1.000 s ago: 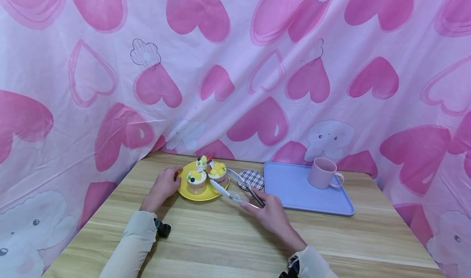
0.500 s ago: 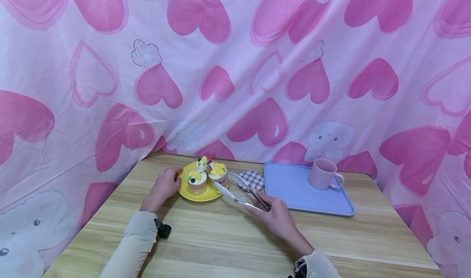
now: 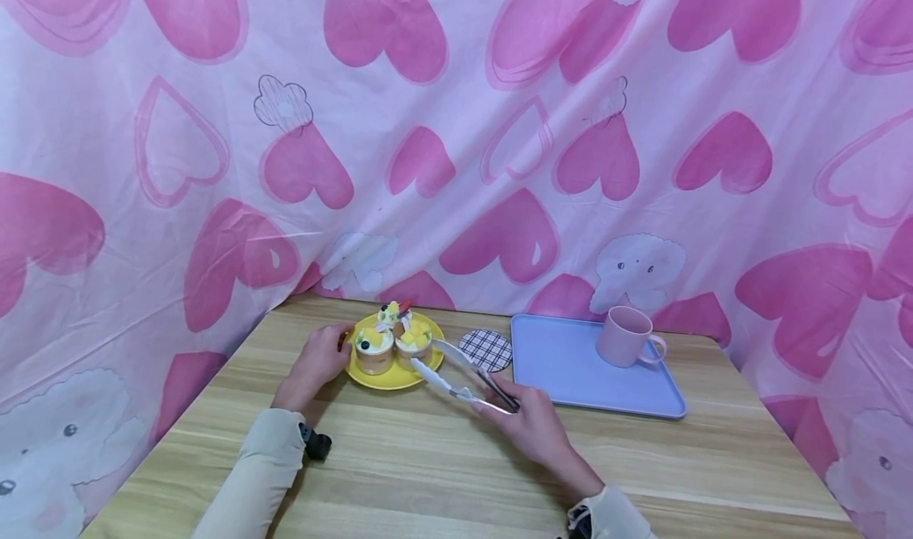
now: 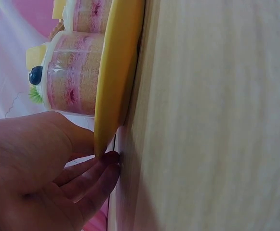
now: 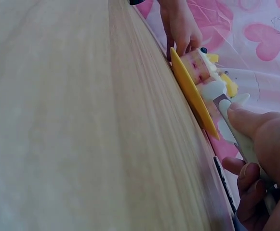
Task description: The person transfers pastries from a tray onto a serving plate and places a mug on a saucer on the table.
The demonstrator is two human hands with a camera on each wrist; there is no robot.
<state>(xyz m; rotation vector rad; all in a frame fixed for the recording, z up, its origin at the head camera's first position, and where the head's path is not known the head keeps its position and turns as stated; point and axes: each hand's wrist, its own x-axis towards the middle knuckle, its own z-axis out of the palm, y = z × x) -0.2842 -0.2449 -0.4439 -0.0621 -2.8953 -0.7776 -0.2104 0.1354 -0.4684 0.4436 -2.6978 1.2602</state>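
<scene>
Three dessert cups with fruit toppings stand close together on a yellow plate (image 3: 371,381). My left hand (image 3: 324,358) pinches the plate's left rim, thumb over the edge and fingertips beneath, as the left wrist view shows. Silver tongs (image 3: 476,371) are held in my right hand (image 3: 531,420). Their arms are spread, and the pale tips point at the right front cup (image 3: 414,349), right at its side and above the plate's right edge. Beside it stands the left front cup (image 4: 74,74), layered pink and tan with a blueberry on top. The rear cup (image 3: 391,314) is partly hidden.
A round checked coaster (image 3: 486,350) lies just right of the plate. Next to it, a blue tray (image 3: 571,380) carries a pink mug (image 3: 624,336). A pink heart-patterned cloth (image 3: 456,166) hangs behind the wooden table (image 3: 399,475).
The tongs first drew back to the right, then came left again toward the cups. Both front cups have shifted slightly left on the plate. My left hand stays at the rim.
</scene>
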